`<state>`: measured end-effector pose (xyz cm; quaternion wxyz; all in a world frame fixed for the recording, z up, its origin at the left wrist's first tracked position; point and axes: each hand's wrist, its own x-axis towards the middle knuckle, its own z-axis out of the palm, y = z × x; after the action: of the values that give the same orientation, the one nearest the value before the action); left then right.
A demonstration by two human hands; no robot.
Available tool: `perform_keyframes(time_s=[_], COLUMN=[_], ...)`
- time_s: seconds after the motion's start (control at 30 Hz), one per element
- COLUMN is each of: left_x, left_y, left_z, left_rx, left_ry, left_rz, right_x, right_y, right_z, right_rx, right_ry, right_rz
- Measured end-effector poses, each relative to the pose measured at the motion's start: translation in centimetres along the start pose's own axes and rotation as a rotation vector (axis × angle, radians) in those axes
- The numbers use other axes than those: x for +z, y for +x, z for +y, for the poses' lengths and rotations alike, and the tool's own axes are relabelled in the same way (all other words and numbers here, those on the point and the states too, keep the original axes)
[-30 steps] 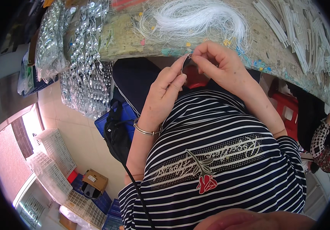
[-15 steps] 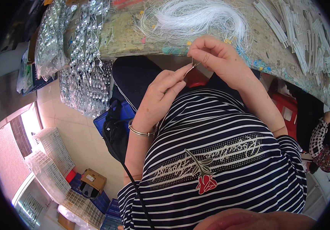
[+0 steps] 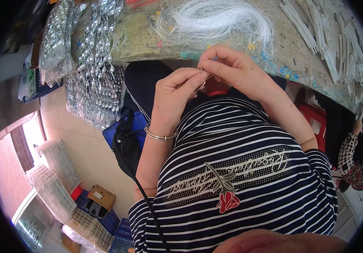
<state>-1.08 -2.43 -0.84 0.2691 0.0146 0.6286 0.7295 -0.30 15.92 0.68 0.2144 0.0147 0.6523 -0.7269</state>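
Observation:
My left hand (image 3: 172,95) is closed, thumb against the bent fingers, on a small thin metal piece (image 3: 209,77) that is mostly hidden by the fingers. Just right of it my right hand (image 3: 236,69) pinches thumb to forefinger at the same spot. A fine strand seems to run between the fingertips, too small to make out. Both hands meet above my lap at the front edge of the worktable (image 3: 141,48). Beyond them on the table lies a loose bundle of white thread (image 3: 215,19) with frayed ends.
Strings of shiny silver discs (image 3: 97,46) hang over the table's left edge beside a clear bag (image 3: 55,63). White strips (image 3: 329,46) are heaped at the right. White crates (image 3: 57,185) and a cardboard box (image 3: 102,196) stand at lower left. Another person's checkered sleeve (image 3: 348,154) shows at right.
My right hand has shifted slightly left and down toward my left hand. The left fingers have curled in, covering more of the metal piece. The person at right has moved an arm slightly.

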Motion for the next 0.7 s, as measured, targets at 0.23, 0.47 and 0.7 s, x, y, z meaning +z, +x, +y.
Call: perform_keyframes(time_s=[0.23, 0.47, 0.7], left_x=[-2.7, -4.3, -1.3], left_y=[-1.1, -1.5, -0.4], left_z=[0.4, -0.9, -0.3], left_rx=[-0.029, 0.008, 0.11], left_ry=[0.03, 0.05, 0.138], left_rz=[0.123, 0.186, 0.063], right_x=[-2.8, -6.8, -3.3], right_y=[-1.8, -4.9, -4.0], right_z=[1.5, 0.5, -1.8], right_rx=[-0.283, -0.102, -0.268], right_ry=[-0.607, -0.525, -0.447], right_rz=[-0.054, 0.302, 0.236])
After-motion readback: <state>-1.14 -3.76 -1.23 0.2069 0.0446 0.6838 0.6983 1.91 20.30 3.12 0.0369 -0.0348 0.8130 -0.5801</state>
